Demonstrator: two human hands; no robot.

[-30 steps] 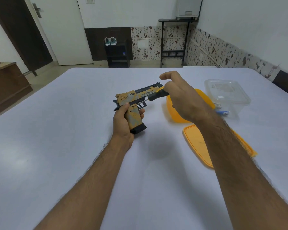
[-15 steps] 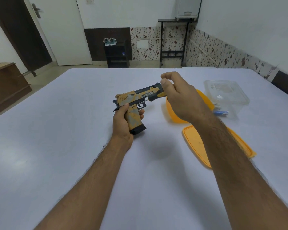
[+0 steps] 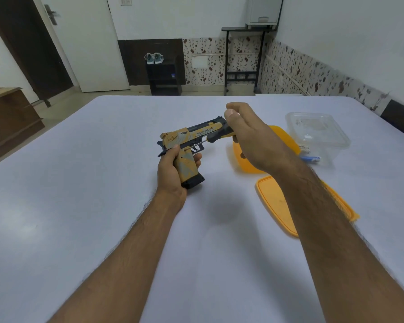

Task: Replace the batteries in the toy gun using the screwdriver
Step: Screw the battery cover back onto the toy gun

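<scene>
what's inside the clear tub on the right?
Through the wall of the clear tub, a blue-tipped cylinder, probably a battery, lies on the bottom, and something white with print sits above it. Glare blurs the rest.

Matt toy gun (image 3: 191,138) — probably plastic; clear container (image 3: 322,134)

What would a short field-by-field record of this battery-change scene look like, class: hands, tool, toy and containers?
Left hand: grips the handle of the yellow-and-black plastic toy gun
Right hand: holds the black-and-yellow-handled screwdriver
Screwdriver tip: at the gun's side, above the grip
Clear plastic container: on the white table, right of the gun
Orange plastic lids: two, on the table near the right forearm
</scene>
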